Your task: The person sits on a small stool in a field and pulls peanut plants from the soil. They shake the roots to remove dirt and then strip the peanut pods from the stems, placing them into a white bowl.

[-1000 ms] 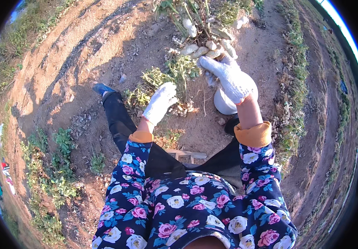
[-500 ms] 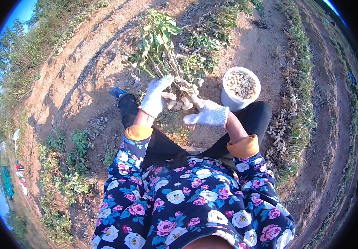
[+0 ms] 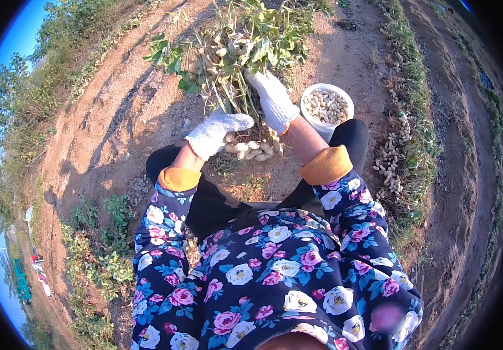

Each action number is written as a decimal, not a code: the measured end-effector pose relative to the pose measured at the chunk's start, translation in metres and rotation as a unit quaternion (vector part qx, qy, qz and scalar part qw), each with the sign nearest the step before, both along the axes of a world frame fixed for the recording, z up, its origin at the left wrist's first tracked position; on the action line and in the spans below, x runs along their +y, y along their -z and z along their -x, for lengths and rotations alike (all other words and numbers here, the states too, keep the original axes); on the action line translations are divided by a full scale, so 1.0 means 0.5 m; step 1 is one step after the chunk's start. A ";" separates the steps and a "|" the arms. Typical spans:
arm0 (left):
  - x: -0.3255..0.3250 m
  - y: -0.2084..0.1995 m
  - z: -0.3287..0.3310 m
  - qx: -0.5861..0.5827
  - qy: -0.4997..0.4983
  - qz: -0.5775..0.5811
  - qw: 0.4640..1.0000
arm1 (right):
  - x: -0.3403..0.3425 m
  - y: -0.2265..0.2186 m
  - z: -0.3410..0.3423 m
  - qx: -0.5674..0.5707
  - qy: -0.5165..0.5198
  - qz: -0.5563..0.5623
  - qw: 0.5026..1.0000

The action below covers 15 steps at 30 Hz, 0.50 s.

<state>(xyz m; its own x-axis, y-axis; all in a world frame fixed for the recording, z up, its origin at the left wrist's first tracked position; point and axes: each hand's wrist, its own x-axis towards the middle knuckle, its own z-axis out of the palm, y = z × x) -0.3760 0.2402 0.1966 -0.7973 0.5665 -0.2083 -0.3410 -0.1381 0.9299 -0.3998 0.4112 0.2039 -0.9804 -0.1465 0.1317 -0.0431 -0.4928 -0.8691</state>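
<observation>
A leafy peanut plant (image 3: pixel 237 49) is held up in front of me, its foliage away from me and its roots toward me. Pale peanuts (image 3: pixel 254 150) hang in a cluster from the root end. My left hand (image 3: pixel 213 133), in a white knitted glove, is closed round the stems just above the pods, its thumb lying across them. Farther up, my right hand (image 3: pixel 273 104), gloved the same way, grips the plant from the right where the leaves begin; some of its fingertips are hidden by the stems and leaves.
A white bucket (image 3: pixel 327 111) of picked peanuts stands by my right knee. Along the right runs a row of pulled plants (image 3: pixel 412 146) with peanuts showing. Low green plants (image 3: pixel 117 216) grow at the left on bare brown soil (image 3: pixel 97 131).
The plant's foliage has spread wider and leans more to the right. My right hand has moved from beside the pods up to the stems. My left hand has come slightly nearer me.
</observation>
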 end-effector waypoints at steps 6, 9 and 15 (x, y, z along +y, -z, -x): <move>0.058 0.007 0.004 -0.002 -0.101 -0.063 0.993 | 0.017 0.031 0.076 0.122 0.124 -0.505 0.845; 0.030 -0.017 0.021 0.001 -0.160 0.003 0.987 | 0.032 -0.008 0.016 0.098 0.184 -0.440 0.874; 0.017 -0.002 0.080 -0.067 -0.146 -0.017 0.987 | 0.030 0.036 -0.077 -0.036 0.065 -0.362 0.929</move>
